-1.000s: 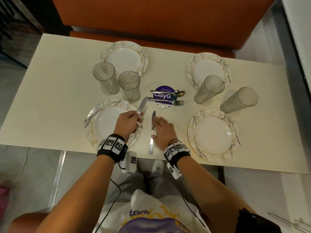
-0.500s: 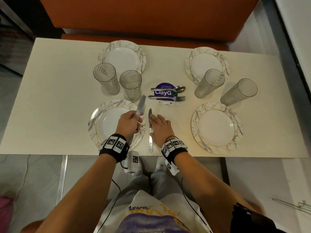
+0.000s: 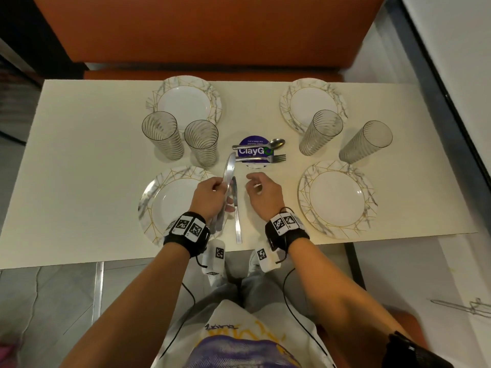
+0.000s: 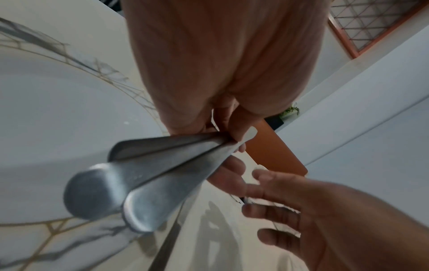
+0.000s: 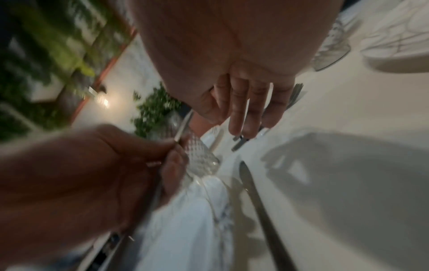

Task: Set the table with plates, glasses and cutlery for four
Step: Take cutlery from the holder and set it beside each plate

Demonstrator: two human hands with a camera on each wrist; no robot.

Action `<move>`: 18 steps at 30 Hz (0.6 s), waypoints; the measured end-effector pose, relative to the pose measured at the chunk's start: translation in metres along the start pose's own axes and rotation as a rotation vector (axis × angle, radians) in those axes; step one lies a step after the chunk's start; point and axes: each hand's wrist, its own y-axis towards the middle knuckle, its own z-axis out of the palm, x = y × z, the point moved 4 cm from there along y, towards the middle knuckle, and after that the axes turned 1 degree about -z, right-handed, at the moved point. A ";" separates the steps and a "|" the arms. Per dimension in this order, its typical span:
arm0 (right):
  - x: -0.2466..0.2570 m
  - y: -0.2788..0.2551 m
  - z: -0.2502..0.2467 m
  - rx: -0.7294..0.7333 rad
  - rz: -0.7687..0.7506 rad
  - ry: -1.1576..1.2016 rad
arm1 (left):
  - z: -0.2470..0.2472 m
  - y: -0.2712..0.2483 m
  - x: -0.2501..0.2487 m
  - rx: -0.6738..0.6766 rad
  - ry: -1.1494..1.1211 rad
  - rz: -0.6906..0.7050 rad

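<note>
My left hand (image 3: 220, 187) grips a bundle of steel knives (image 3: 229, 168) over the right rim of the near-left plate (image 3: 164, 205). Their handles (image 4: 139, 183) point back at the wrist, blades away from me. One knife (image 3: 236, 213) lies flat on the table just right of that plate, blade pointing away. My right hand (image 3: 255, 184) hovers beside that knife with loosely bent fingers (image 5: 243, 110) and holds nothing. A spoon (image 3: 276, 143) and a fork (image 3: 276, 158) lie on a purple round sticker (image 3: 252, 152) at the table's centre.
Three more marbled plates stand at far left (image 3: 186, 102), far right (image 3: 313, 104) and near right (image 3: 337, 200). Two ribbed glasses (image 3: 162, 134) (image 3: 202, 142) stand left of centre, two (image 3: 321, 131) (image 3: 366, 144) right. An orange bench (image 3: 212, 35) lies beyond.
My right hand has lifted off the knife lying on the table and drawn to the right. The knife stays beside the plate. My left hand keeps its hold on the bundle.
</note>
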 end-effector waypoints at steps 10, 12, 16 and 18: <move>-0.006 0.002 -0.083 -0.204 0.116 0.127 | 0.096 -0.011 -0.048 0.207 -0.072 0.137; -0.021 0.002 -0.112 -0.271 0.133 0.114 | 0.126 -0.012 -0.054 0.264 -0.103 0.126; -0.058 -0.001 -0.169 -0.323 0.201 0.176 | 0.190 -0.014 -0.058 0.302 -0.123 0.096; -0.078 -0.003 -0.198 -0.330 0.226 0.202 | 0.225 -0.018 -0.060 0.324 -0.131 0.091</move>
